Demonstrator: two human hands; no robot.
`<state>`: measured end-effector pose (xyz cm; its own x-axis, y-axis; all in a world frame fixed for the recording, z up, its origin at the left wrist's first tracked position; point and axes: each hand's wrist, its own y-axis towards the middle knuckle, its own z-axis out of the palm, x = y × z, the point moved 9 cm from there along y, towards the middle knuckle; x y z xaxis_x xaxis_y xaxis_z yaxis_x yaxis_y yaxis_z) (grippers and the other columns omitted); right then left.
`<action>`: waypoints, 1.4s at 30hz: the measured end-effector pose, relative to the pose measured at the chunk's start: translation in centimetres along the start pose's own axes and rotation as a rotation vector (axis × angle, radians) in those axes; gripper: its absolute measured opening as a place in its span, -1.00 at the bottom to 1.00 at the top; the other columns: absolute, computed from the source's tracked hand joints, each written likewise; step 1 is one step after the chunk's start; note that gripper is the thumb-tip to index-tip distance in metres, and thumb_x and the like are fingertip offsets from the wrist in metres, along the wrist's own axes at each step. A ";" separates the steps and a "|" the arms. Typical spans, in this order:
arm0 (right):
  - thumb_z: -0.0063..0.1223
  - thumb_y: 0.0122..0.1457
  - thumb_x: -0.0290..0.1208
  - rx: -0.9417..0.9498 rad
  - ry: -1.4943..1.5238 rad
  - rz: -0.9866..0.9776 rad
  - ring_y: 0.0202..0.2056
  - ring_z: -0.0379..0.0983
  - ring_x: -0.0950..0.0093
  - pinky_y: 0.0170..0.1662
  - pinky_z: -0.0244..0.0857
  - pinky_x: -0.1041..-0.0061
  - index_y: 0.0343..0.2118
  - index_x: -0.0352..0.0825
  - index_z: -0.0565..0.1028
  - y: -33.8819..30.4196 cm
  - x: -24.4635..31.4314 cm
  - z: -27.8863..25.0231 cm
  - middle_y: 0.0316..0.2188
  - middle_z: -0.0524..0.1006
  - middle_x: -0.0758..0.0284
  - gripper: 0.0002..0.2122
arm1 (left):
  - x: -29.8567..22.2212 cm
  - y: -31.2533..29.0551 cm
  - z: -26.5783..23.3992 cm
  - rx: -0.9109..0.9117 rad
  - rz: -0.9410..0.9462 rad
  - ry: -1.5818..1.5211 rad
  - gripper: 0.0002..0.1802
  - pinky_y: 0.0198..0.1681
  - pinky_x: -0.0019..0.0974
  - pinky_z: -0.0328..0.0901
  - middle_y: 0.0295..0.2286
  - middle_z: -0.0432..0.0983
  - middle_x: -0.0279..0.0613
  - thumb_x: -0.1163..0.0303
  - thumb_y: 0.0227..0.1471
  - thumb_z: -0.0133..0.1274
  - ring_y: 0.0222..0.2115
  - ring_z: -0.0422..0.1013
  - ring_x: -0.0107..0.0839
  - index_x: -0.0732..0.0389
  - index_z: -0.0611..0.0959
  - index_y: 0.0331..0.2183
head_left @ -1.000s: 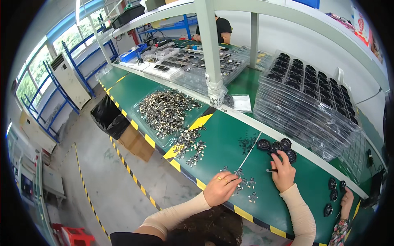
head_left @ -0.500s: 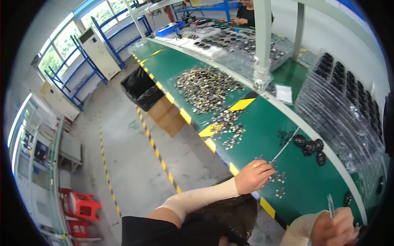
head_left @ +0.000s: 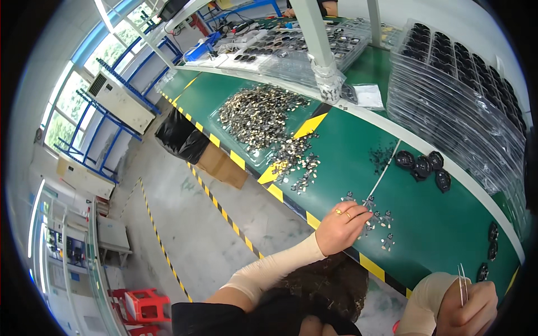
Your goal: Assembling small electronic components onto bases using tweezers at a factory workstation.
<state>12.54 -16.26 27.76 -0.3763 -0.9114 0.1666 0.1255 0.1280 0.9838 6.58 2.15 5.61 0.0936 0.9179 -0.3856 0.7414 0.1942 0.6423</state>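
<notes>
My left hand (head_left: pixel 342 225), with rings on a finger, rests over the green tabletop (head_left: pixel 434 227). Its fingers are bunched together above several small grey-and-gold metal parts (head_left: pixel 386 218); whatever is between the fingertips is hidden. A thin white line (head_left: pixel 385 168) runs across the table towards those fingertips. At the lower right, my right hand (head_left: pixel 469 309) is closed around metal tweezers (head_left: pixel 462 285), their tips pointing up. Beyond that hand, small black oval housings (head_left: pixel 493 250) sit in a row by the table's far edge. More black housings (head_left: pixel 421 166) are grouped farther back, beside tiny black bits (head_left: pixel 381 158).
A big heap of metal parts (head_left: pixel 255 115) spreads over a clear sheet farther left. Stacked clear trays (head_left: pixel 454 106) of black parts stand at the back right, behind a white rail. A carton (head_left: pixel 221 166) and a black-bagged bin (head_left: pixel 179 137) stand on the floor alongside.
The view has shifted, so the table sits higher and more of the right side shows. My left hand stays at the small parts; my right hand still holds the tweezers, lower by the table's edge.
</notes>
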 end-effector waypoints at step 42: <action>0.11 -0.03 -0.53 0.904 -0.778 0.675 -0.15 0.49 0.24 -0.22 0.47 0.42 -0.21 -0.43 0.50 -21.2 -4.9 -3.1 -0.12 0.47 0.13 -0.73 | -4.9 -0.5 4.2 0.161 0.113 -0.099 -0.72 -0.16 -0.12 0.25 -0.20 0.51 -0.31 0.56 -0.23 0.15 -0.27 0.36 -0.27 0.24 0.64 -0.32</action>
<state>14.53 -15.70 5.92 -0.9327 -0.1566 0.3250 -0.0361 0.9369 0.3478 8.50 -3.90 4.41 0.2406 0.8909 -0.3852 0.8183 0.0273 0.5742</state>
